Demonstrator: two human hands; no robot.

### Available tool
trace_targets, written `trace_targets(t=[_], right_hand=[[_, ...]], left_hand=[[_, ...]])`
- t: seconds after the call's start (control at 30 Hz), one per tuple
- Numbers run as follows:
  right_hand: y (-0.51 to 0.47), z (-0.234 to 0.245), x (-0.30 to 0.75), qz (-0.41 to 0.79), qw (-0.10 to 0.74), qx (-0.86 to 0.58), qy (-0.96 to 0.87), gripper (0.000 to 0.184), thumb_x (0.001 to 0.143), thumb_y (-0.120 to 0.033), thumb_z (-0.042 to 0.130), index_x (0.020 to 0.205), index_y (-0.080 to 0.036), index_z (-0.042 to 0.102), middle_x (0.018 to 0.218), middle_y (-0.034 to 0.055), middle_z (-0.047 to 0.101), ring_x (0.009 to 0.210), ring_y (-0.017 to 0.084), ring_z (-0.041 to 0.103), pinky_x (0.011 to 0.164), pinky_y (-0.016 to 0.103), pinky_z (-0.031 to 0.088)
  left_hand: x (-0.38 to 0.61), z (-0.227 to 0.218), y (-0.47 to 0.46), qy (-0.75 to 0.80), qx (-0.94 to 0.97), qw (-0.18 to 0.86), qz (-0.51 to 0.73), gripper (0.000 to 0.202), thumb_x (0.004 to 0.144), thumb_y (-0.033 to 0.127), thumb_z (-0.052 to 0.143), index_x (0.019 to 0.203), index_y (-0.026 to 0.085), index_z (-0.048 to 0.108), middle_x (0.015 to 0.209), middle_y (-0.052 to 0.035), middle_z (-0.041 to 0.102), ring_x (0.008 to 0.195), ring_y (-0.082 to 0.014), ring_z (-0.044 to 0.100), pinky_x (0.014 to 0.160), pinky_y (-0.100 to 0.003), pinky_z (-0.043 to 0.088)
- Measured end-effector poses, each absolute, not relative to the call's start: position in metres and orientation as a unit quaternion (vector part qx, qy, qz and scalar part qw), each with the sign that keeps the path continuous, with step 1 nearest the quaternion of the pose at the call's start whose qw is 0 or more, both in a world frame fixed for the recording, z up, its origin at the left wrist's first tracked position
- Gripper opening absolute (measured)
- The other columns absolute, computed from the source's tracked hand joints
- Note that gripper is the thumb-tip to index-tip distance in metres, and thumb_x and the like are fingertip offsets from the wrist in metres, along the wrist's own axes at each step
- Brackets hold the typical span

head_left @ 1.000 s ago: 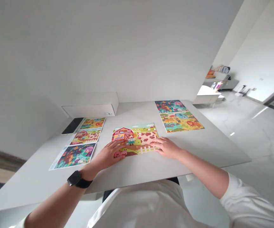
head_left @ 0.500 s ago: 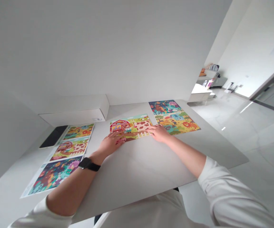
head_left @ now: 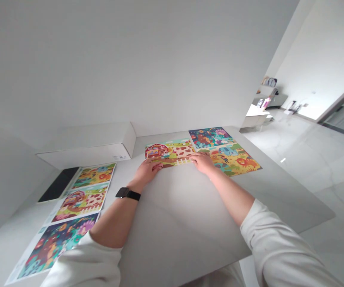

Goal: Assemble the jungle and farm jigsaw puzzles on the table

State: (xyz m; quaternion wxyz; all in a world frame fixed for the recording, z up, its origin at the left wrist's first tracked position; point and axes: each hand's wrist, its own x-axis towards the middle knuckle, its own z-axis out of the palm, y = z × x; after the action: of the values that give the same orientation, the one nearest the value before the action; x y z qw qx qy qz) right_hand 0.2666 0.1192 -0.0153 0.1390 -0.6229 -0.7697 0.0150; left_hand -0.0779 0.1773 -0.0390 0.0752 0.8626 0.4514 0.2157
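A farm jigsaw picture (head_left: 172, 151) with a red barn and a spotted cow lies flat near the far edge of the white table (head_left: 190, 223). My left hand (head_left: 147, 170) rests on its near left edge, fingers stretched flat. Flat on the picture's near right edge lies my right hand (head_left: 201, 161), fingers also extended. A black watch (head_left: 128, 193) sits on my left wrist. Both arms reach far forward.
Two more colourful jigsaw pictures (head_left: 225, 149) lie at the far right, touching the farm one. A sheet with three printed pictures (head_left: 70, 211) lies at the left, a black phone (head_left: 57, 189) beside it. A long white box (head_left: 88, 145) stands against the wall.
Both hands have slid the farm picture away from me across the table, up beside the two pictures on the right. My arms are stretched farther out.
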Motion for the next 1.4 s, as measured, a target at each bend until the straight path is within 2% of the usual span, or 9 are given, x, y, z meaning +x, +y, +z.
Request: trace_targets(t=[0.27, 0.43, 0.63, 0.93, 1.03, 1.13, 1.2, 1.27, 1.4], right_hand=[[0.12, -0.018, 0.274, 0.003, 0.146, -0.641, -0.753, 0.034, 0.104, -0.023, 0.056, 0.127, -0.031, 0.08, 0.145, 0.0036, 0.074, 0.129, 0.027, 0.065, 0.115, 0.047, 0.041], [0.118, -0.016, 0.27, -0.004, 0.14, -0.645, -0.752, 0.034, 0.105, -0.022, 0.055, 0.126, -0.03, 0.081, 0.144, 0.0038, 0.074, 0.128, 0.027, 0.066, 0.114, 0.048, 0.041], [0.118, -0.018, 0.265, -0.016, 0.129, -0.647, -0.751, 0.039, 0.103, -0.017, 0.053, 0.131, -0.027, 0.079, 0.143, 0.0078, 0.074, 0.128, 0.029, 0.065, 0.114, 0.048, 0.041], [0.113, -0.02, 0.258, -0.023, 0.118, -0.651, -0.749, 0.047, 0.099, -0.011, 0.052, 0.139, -0.023, 0.074, 0.146, 0.0117, 0.071, 0.132, 0.032, 0.063, 0.117, 0.05, 0.042], [0.11, -0.016, 0.249, -0.016, 0.145, -0.643, -0.752, 0.048, 0.098, -0.012, 0.056, 0.143, -0.019, 0.071, 0.151, 0.0135, 0.068, 0.138, 0.033, 0.06, 0.12, 0.05, 0.042], [0.105, 0.003, 0.238, 0.023, 0.217, -0.601, -0.769, 0.047, 0.098, -0.017, 0.061, 0.144, -0.02, 0.069, 0.151, 0.0127, 0.068, 0.14, 0.03, 0.061, 0.119, 0.045, 0.046], [0.099, 0.022, 0.232, 0.071, 0.285, -0.561, -0.774, 0.043, 0.1, -0.021, 0.061, 0.142, -0.024, 0.069, 0.138, 0.0094, 0.076, 0.126, 0.026, 0.07, 0.11, 0.041, 0.053], [0.091, 0.042, 0.227, 0.115, 0.348, -0.527, -0.767, 0.037, 0.103, -0.024, 0.059, 0.137, -0.026, 0.071, 0.113, 0.006, 0.084, 0.102, 0.023, 0.077, 0.097, 0.036, 0.057], [0.07, 0.064, 0.212, 0.16, 0.415, -0.486, -0.753, 0.022, 0.103, -0.034, 0.057, 0.112, -0.023, 0.075, 0.087, 0.0024, 0.082, 0.073, 0.017, 0.071, 0.075, 0.028, 0.053]], left_hand=[[-0.072, -0.045, 0.177, 0.456, 0.845, 0.1, 0.261, 0.033, 0.096, 0.039, 0.064, 0.118, 0.027, 0.085, 0.146, -0.0107, 0.07, 0.135, -0.0327, 0.065, 0.121, -0.051, 0.051], [-0.07, -0.04, 0.174, 0.443, 0.84, 0.124, 0.287, 0.033, 0.097, 0.036, 0.059, 0.114, 0.026, 0.085, 0.141, -0.0097, 0.071, 0.134, -0.0298, 0.065, 0.119, -0.048, 0.054], [-0.068, -0.034, 0.172, 0.424, 0.842, 0.137, 0.303, 0.038, 0.093, 0.023, 0.052, 0.113, 0.024, 0.085, 0.14, -0.0094, 0.07, 0.131, -0.0263, 0.066, 0.117, -0.043, 0.055], [-0.066, -0.035, 0.176, 0.422, 0.844, 0.137, 0.301, 0.035, 0.092, 0.023, 0.054, 0.112, 0.023, 0.083, 0.137, -0.0114, 0.07, 0.136, -0.0263, 0.063, 0.12, -0.045, 0.052], [-0.065, -0.032, 0.173, 0.412, 0.844, 0.149, 0.311, 0.033, 0.093, 0.026, 0.057, 0.114, 0.021, 0.081, 0.136, -0.013, 0.07, 0.137, -0.0262, 0.063, 0.12, -0.043, 0.052], [-0.062, -0.024, 0.165, 0.414, 0.819, 0.145, 0.37, 0.033, 0.094, 0.032, 0.06, 0.118, 0.018, 0.078, 0.139, -0.0154, 0.069, 0.137, -0.0273, 0.062, 0.121, -0.045, 0.05], [-0.06, -0.012, 0.157, 0.416, 0.798, 0.142, 0.412, 0.033, 0.098, 0.036, 0.059, 0.118, 0.018, 0.077, 0.138, -0.0149, 0.071, 0.133, -0.0274, 0.065, 0.119, -0.046, 0.05], [-0.059, 0.004, 0.146, 0.413, 0.79, 0.161, 0.423, 0.034, 0.104, 0.039, 0.052, 0.118, 0.02, 0.076, 0.126, -0.0124, 0.077, 0.121, -0.0254, 0.07, 0.11, -0.042, 0.054], [-0.057, 0.036, 0.112, 0.416, 0.787, 0.222, 0.398, 0.037, 0.105, 0.046, 0.051, 0.107, 0.019, 0.075, 0.092, -0.0067, 0.078, 0.084, -0.0187, 0.071, 0.081, -0.029, 0.056]])
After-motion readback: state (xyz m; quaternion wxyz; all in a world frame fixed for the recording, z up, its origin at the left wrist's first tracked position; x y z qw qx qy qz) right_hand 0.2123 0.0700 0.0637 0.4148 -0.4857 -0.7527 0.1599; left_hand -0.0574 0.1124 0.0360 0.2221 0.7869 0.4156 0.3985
